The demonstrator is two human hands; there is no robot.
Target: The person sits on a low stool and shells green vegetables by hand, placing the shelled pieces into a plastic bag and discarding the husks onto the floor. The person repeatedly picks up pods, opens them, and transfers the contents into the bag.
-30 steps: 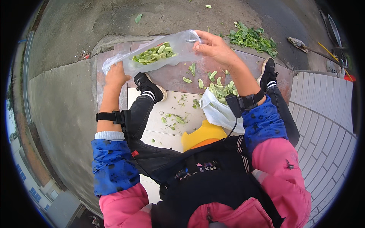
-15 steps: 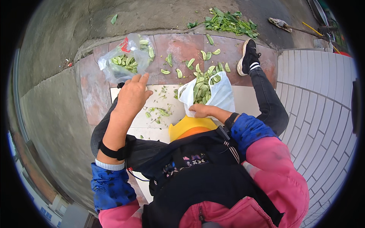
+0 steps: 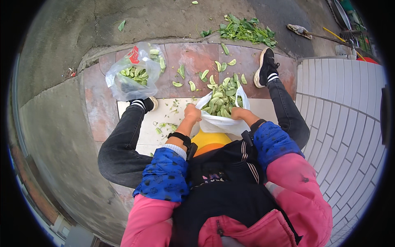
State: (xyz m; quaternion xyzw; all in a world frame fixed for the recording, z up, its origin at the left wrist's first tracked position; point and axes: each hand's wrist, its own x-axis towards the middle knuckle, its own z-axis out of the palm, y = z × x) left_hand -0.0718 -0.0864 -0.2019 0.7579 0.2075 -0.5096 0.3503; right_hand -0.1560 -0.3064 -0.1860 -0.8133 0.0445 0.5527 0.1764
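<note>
Between my legs a white plastic bag (image 3: 225,122) stands with its mouth wide, full of flat green bean pods (image 3: 220,101). My left hand (image 3: 192,112) is closed on the bag's left rim. On the near right side my right hand (image 3: 240,114) grips the rim too, its fingertips partly hidden by the plastic. A few pods spill over the far edge of the bag. Beyond it, loose pods (image 3: 204,74) lie scattered on the reddish tiles. To the left sits a clear plastic bag (image 3: 117,80) with a red mark, holding more pods.
Bean scraps (image 3: 164,126) litter the pale tile by my left hand. A yellow and orange object (image 3: 210,142) is under the white bag's near side. Leafy green stems (image 3: 247,31) lie farther off. A mop (image 3: 300,31) rests at the far right, beyond a white brick-patterned surface (image 3: 333,103).
My left hand has come down and right from near the clear bag to grip the white bag's left rim. My right hand has shifted right along the rim, and the bag's mouth is spread wider.
</note>
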